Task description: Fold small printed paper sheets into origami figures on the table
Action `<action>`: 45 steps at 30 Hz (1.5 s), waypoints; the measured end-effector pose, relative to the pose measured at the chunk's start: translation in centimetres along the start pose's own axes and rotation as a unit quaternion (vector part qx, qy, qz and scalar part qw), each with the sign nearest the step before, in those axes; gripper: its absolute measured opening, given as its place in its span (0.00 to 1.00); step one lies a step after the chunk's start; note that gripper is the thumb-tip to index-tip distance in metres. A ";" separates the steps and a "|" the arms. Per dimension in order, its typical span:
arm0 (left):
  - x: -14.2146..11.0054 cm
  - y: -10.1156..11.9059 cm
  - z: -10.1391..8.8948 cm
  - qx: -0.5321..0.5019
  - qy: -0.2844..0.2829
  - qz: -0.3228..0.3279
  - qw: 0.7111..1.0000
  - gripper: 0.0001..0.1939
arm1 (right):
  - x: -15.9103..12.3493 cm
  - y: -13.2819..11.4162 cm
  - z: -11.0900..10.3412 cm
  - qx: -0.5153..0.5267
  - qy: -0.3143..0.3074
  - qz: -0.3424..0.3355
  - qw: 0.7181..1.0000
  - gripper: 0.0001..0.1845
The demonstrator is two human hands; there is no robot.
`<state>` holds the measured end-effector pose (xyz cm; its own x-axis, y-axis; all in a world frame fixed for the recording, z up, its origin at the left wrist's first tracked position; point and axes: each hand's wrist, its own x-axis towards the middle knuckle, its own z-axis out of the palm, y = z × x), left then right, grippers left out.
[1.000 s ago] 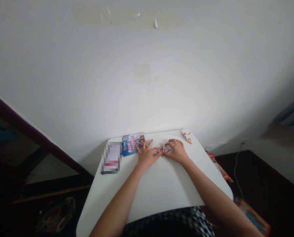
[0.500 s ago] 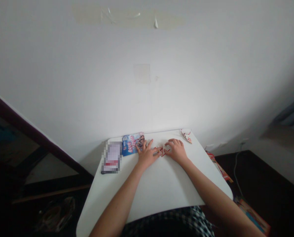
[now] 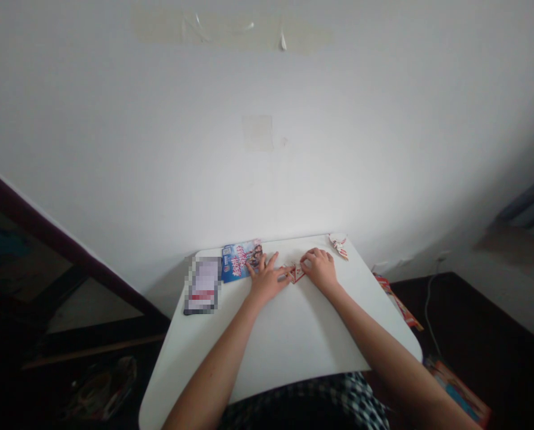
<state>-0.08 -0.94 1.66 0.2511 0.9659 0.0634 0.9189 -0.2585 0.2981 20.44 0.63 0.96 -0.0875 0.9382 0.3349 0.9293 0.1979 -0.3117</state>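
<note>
A small red-and-white piece of folded paper [image 3: 298,273] lies on the white table [image 3: 303,334], between my two hands. My left hand [image 3: 267,280] rests with its fingers spread, some fingertips on the paper's left side and others near the blue printed booklet [image 3: 235,264]. Thumb and fingers of my right hand [image 3: 322,269] are pinched together at the paper's right edge. Part of the paper is hidden under the fingers. Toward the back right corner lies a crumpled white-and-red scrap of paper [image 3: 339,246].
A blurred-out phone-like object [image 3: 204,285] lies at the table's left. The wall [image 3: 276,191] stands right behind the table. On the floor to the right are a red printed item [image 3: 399,303], a cable [image 3: 428,316] and a colourful box-like item [image 3: 462,394].
My right hand has shifted slightly, its fingers drawn closer together at the paper, and more of the paper shows. My left hand has stayed almost in place.
</note>
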 end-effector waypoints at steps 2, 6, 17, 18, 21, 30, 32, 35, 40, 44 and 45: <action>0.0 0.0 0.0 0.003 -0.002 0.002 1.000 0.19 | 0.1 0.0 0.1 -0.002 0.001 0.006 1.000 0.08; 0.0 0.0 0.0 0.003 -0.002 0.004 1.000 0.20 | 0.1 0.1 0.5 -0.009 0.002 0.012 1.000 0.08; -0.2 0.0 0.3 -0.002 0.016 0.004 1.000 0.19 | 0.0 1.6 1.3 0.053 0.007 -0.021 0.998 0.08; -0.2 -0.1 0.3 -0.002 0.018 0.004 1.000 0.19 | 0.0 1.6 1.3 0.053 0.006 -0.022 0.998 0.09; -0.1 -0.1 0.4 0.001 0.021 0.005 1.000 0.19 | -0.1 1.5 1.1 0.050 0.007 -0.024 0.998 0.09; -0.2 -0.2 0.6 0.005 0.032 0.008 0.999 0.19 | -0.2 0.9 1.0 0.032 0.014 -0.017 0.999 0.09; -0.2 -0.3 0.6 0.005 0.032 0.007 0.999 0.20 | -0.2 0.7 1.0 0.026 0.015 -0.014 0.999 0.08; -0.2 -0.2 0.6 0.010 0.036 0.006 0.999 0.19 | -0.2 0.5 0.8 0.024 0.017 -0.007 1.000 0.08; -0.2 -0.1 0.4 0.007 0.023 0.002 1.000 0.19 | -0.2 0.4 0.5 0.030 0.016 -0.004 0.999 0.07; -0.2 0.0 0.3 0.006 0.020 0.000 1.000 0.19 | -0.4 0.4 0.3 0.041 0.009 -0.008 0.999 0.09; -0.2 0.0 0.3 0.006 0.021 -0.001 1.000 0.19 | -0.5 0.5 0.3 0.042 0.005 -0.009 0.999 0.09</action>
<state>-0.04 -1.12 1.39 0.2366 0.9661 0.1034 0.9230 -0.2568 0.2868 20.80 0.38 0.39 -0.0994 0.9314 0.3501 0.8939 0.2382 -0.3798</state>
